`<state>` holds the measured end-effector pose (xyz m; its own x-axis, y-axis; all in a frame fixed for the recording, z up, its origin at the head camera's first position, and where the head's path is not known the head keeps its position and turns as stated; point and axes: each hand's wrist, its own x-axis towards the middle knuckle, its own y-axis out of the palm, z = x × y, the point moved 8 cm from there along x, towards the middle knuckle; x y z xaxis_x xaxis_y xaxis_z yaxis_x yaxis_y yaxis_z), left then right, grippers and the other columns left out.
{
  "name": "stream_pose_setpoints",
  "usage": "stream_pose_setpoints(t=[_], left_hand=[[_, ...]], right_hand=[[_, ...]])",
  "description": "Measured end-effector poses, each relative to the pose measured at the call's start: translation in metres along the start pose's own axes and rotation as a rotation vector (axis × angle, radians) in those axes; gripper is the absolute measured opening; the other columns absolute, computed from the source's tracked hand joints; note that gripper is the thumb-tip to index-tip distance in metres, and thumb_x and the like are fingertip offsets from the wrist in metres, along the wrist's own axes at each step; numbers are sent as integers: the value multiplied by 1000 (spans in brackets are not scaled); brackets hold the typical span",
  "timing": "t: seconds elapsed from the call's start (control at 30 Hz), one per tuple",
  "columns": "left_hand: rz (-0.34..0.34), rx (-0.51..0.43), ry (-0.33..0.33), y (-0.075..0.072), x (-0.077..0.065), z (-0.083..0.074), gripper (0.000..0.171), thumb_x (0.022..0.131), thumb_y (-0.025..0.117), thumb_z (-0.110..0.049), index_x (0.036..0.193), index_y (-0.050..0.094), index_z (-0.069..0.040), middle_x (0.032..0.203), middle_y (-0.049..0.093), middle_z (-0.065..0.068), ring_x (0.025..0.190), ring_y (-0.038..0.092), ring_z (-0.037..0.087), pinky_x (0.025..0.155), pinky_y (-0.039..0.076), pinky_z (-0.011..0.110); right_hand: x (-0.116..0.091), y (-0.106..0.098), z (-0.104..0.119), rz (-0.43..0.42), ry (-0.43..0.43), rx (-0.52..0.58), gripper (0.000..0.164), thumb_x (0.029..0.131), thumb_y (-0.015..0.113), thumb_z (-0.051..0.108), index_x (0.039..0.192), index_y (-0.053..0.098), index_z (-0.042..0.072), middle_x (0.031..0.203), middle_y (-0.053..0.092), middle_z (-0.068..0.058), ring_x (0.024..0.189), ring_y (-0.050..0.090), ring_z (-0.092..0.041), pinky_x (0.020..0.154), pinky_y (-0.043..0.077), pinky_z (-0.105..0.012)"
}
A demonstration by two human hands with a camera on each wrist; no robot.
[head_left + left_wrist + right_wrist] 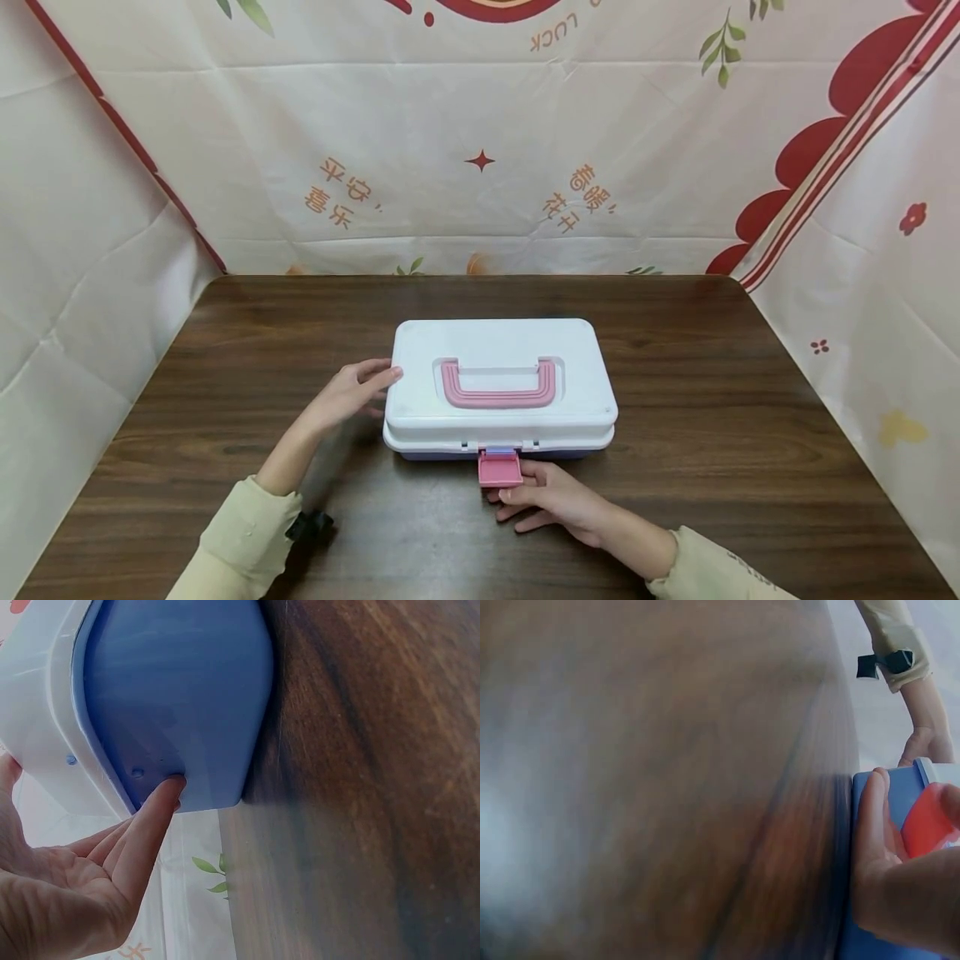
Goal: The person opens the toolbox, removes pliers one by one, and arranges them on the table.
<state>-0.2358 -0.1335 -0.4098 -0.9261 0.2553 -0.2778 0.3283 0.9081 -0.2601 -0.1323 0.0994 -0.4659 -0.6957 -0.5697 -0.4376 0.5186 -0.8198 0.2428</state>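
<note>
A white-lidded toolbox [416, 396] sits on the table, its lid down and its pink carry handle [498, 401] folded flat on top. The left wrist view shows its blue base [180, 690]. At the box's left end is my left hand [348, 398], thumb on the lid's edge and extended fingers against the blue side. In front, the pink latch [500, 472] sticks out toward me. My right hand [558, 500] holds this latch, thumb at its front edge and the other fingers beneath it. In the right wrist view those fingers [871, 817] lie along the blue front.
The brown wooden table [675, 400] extends around the box on all sides. A white printed cloth [480, 108] hangs behind it and along both sides. A dark strap device [309, 525] is on the left sleeve.
</note>
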Motion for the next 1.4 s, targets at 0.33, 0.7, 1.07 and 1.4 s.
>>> stream_pose_setpoints(t=[0.33, 0.7, 1.07, 1.4], left_hand=[[-3, 5, -10, -1, 1, 3, 70, 85, 53, -44, 130, 34, 6, 125, 42, 25, 101, 53, 33, 72, 48, 41], [2, 3, -2, 0, -1, 0, 69, 86, 53, -42, 131, 33, 6, 125, 41, 26, 102, 52, 33, 71, 48, 40], [-22, 11, 19, 2, 0, 3, 72, 84, 53, -46, 131, 34, 5, 125, 41, 25, 100, 54, 31, 72, 47, 42], [-291, 545, 665, -5, -39, -35, 79, 76, 63, -47, 138, 29, -12, 140, 27, 8, 120, 35, 26, 88, 35, 47]], right_hand=[[3, -8, 2, 11, -7, -111, 43, 89, 51, 26, 116, 49, -6, 101, 60, -16, 85, 60, -27, 69, 48, -38], [7, -23, 6, -68, -77, -521, 35, 92, 47, 29, 81, 63, 0, 59, 60, -7, 48, 58, -17, 41, 41, -25], [-11, 1, 39, 95, -486, -788, 19, 89, 53, 21, 96, 63, 6, 73, 63, 1, 63, 60, -7, 52, 48, -24], [-107, 11, 128, -546, -1734, -1345, 27, 83, 59, 22, 88, 65, -3, 88, 63, -16, 77, 58, -31, 69, 43, -38]])
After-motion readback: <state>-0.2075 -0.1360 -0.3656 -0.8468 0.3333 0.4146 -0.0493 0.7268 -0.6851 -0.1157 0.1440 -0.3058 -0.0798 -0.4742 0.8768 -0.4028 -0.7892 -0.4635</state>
